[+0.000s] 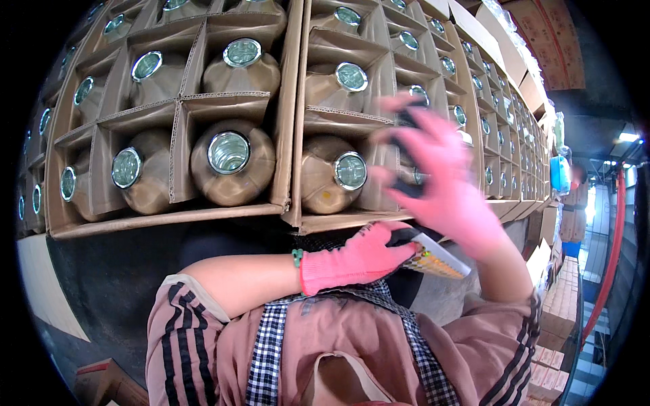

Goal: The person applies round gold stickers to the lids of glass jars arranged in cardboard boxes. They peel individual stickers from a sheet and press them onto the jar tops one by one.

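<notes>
My left hand (355, 260), in a pink glove, is closed on a flat printed pad (441, 258) with a white edge and yellow patterning, held low in front of my chest. Whether it is one piece or a stack of sheets, I cannot tell. My right hand (440, 159), gloved in pink with dark fingertips and blurred by motion, hovers over the carton with its fingers apart. Nothing shows between them. Below and left of it sits a round glass bottle (330, 177) with an open mouth. Another bottle (233, 166) stands in the carton to the left.
Cardboard dividers (179, 108) separate several bottles in each open carton (169, 220). Rows of such cartons stretch away to the right. Stacked boxes (560, 301) stand at the right, near a red pole (604, 260). A person (575, 196) is farther back.
</notes>
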Available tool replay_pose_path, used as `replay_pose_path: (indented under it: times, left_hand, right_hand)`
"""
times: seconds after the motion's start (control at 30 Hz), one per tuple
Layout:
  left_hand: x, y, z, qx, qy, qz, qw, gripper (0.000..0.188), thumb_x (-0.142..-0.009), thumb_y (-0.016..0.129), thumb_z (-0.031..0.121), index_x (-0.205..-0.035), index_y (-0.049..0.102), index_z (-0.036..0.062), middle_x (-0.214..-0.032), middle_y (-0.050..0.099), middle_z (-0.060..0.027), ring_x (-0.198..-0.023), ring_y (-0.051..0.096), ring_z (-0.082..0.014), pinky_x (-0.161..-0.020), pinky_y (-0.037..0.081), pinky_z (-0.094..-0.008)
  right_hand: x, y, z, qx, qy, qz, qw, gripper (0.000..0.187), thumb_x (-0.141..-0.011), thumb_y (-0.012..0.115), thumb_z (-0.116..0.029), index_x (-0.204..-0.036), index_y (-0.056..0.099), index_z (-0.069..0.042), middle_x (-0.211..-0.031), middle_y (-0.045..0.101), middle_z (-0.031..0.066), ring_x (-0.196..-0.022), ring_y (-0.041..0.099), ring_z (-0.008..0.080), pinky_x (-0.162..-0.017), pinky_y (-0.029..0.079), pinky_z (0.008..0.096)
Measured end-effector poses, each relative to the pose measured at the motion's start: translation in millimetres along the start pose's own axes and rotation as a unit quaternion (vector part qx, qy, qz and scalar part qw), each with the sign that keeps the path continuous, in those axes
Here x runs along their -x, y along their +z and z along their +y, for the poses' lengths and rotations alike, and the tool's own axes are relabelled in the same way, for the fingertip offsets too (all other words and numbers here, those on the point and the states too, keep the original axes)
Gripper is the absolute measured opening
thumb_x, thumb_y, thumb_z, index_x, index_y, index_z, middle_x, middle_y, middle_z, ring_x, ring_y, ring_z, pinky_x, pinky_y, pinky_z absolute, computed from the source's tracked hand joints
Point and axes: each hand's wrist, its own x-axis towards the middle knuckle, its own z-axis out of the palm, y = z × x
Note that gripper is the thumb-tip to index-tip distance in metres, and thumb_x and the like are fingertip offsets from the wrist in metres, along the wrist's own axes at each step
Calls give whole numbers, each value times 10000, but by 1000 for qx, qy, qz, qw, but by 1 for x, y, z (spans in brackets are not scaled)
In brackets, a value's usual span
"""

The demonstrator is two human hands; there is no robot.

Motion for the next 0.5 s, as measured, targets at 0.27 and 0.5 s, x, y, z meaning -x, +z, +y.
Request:
replay_pose_path:
  times: [0.27,0.5]
  left_hand:
    - [-14,-37,43,252,-13,118,960,230,-807,563,162,-940,570,-25,-791,561,14,-697,480,-36,-607,400,-183]
    - [-18,-35,53,170,7,129,977,215,-762,610,105,-943,552,3,-796,560,9,-755,499,-49,-691,411,-194]
  right_hand:
    - [138,-41,39,-192,312,131,921,720,-564,781,-242,-1135,446,40,-1092,511,110,-1055,446,188,-910,337,312]
    - [151,-18,41,-447,389,250,766,227,-677,652,28,-876,543,39,-867,585,58,-811,516,83,-758,410,219]
